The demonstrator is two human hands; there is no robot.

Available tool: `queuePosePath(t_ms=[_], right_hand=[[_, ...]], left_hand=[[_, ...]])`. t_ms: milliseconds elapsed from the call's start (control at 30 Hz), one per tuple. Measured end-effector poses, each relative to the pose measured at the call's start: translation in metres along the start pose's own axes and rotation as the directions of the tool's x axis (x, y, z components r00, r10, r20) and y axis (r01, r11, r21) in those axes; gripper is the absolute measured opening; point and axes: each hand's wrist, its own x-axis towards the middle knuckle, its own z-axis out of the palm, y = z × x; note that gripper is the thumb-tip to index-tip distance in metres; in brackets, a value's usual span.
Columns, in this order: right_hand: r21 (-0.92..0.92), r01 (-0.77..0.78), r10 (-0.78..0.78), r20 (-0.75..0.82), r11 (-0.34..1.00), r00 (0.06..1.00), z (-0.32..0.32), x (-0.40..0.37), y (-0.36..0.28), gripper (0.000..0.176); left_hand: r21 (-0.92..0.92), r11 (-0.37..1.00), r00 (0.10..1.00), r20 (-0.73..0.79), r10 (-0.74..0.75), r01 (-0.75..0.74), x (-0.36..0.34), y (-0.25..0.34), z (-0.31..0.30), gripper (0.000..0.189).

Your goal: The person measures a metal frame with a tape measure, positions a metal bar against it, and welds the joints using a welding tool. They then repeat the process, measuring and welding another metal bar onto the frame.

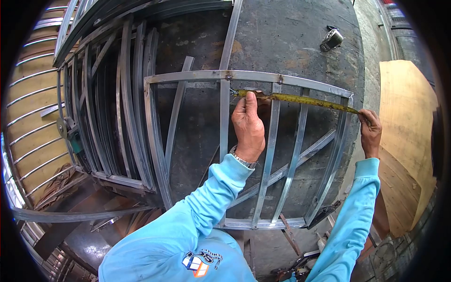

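A yellow tape measure blade (310,100) stretches across a welded metal frame (188,75), just below its top bar. My left hand (249,127), closed with the thumb on the blade, holds it near its left end, beside an upright bar (224,117). At the frame's right corner my right hand (370,131) pinches the other visible end between thumb and fingers. Whatever lies inside the right palm is hidden. Several upright bars, among them a middle one (266,176), cross the frame under the blade.
The frame lies on a dark, worn tabletop (291,37). A small silver-and-black case (332,39) rests at the far right. Stacked metal frames (127,94) stand on the left, near a grinder-like tool (68,129). Plywood sheets (404,117) lie to the right. A diagonal bar (282,173) runs beneath the frame.
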Motion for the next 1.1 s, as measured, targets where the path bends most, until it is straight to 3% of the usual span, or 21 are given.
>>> queuePosePath(t_ms=[133, 267, 333, 400, 467, 500, 567, 633, 733, 800, 867, 967, 1000, 1067, 1100], right_hand=[[0.035, -0.026, 0.028, -0.051, 0.999, 0.998, 0.002, -0.002, -0.006, 0.011], [-0.046, 0.014, -0.017, -0.06, 0.999, 0.998, -0.014, -0.017, -0.025, 0.011], [-0.161, 0.044, -0.041, 0.027, 0.986, 0.999, -0.03, -0.03, -0.035, 0.009], [-0.12, -0.013, 0.017, 0.028, 0.993, 0.999, -0.049, -0.056, -0.051, 0.009], [-0.156, -0.131, 0.158, 0.18, 0.979, 0.971, -0.071, -0.085, -0.073, 0.011], [-0.159, -0.117, 0.147, 0.193, 0.98, 0.97, -0.08, -0.102, -0.084, 0.014], [-0.143, -0.221, 0.249, 0.224, 0.965, 0.942, -0.096, -0.135, -0.105, 0.016], [-0.12, -0.418, 0.433, 0.329, 0.9, 0.839, -0.112, -0.173, -0.134, 0.021], [-0.008, -0.471, 0.438, 0.381, 0.882, 0.814, -0.124, -0.232, -0.172, 0.024], [0.031, -0.455, 0.415, 0.356, 0.89, 0.837, -0.121, -0.273, -0.191, 0.024], [0.181, -0.416, 0.346, 0.324, 0.891, 0.881, -0.114, -0.312, -0.209, 0.021], [0.235, -0.471, 0.421, 0.234, 0.85, 0.876, -0.096, -0.372, -0.232, 0.018], [0.247, -0.477, 0.432, 0.218, 0.843, 0.875, -0.092, -0.394, -0.238, 0.018], [0.323, -0.549, 0.502, 0.221, 0.771, 0.836, -0.081, -0.434, -0.248, 0.017], [0.366, -0.579, 0.524, 0.247, 0.728, 0.815, -0.074, -0.457, -0.249, 0.018]], left_hand=[[0.036, 0.999, 0.999, 0.011, 0.037, -0.038, 0.001, -0.002, -0.001, 0.032], [0.05, 0.998, 0.999, 0.012, 0.034, -0.034, 0.0, 0.004, 0.0, 0.033], [0.054, 0.999, 1.0, 0.018, 0.006, -0.007, -0.002, 0.006, -0.002, 0.031], [0.083, 0.996, 1.0, 0.024, -0.015, 0.012, -0.009, 0.014, -0.004, 0.027], [0.185, 0.982, 0.999, 0.014, -0.043, 0.04, -0.018, 0.026, -0.002, 0.027], [0.209, 0.977, 0.999, 0.031, -0.036, 0.028, -0.021, 0.028, -0.004, 0.027], [0.238, 0.971, 0.987, 0.155, -0.027, -0.011, -0.026, 0.038, -0.008, 0.027], [0.253, 0.968, 0.959, 0.274, -0.075, 0.003, -0.035, 0.048, -0.013, 0.027], [0.281, 0.96, 0.905, 0.407, -0.12, 0.001, -0.057, 0.066, -0.015, 0.028], [0.433, 0.901, 0.783, 0.568, -0.252, -0.025, -0.083, 0.079, -0.016, 0.028], [0.526, 0.85, 0.625, 0.651, -0.432, 0.04, -0.112, 0.087, -0.019, 0.029], [0.59, 0.798, 0.356, 0.724, -0.591, 0.125, -0.157, 0.085, -0.036, 0.029], [0.598, 0.793, 0.338, 0.727, -0.597, 0.113, -0.17, 0.09, -0.04, 0.029], [0.657, 0.738, 0.246, 0.749, -0.615, -0.156, -0.187, 0.101, -0.044, 0.033], [0.729, 0.625, 0.256, 0.684, -0.683, -0.28, -0.185, 0.102, -0.054, 0.029]])
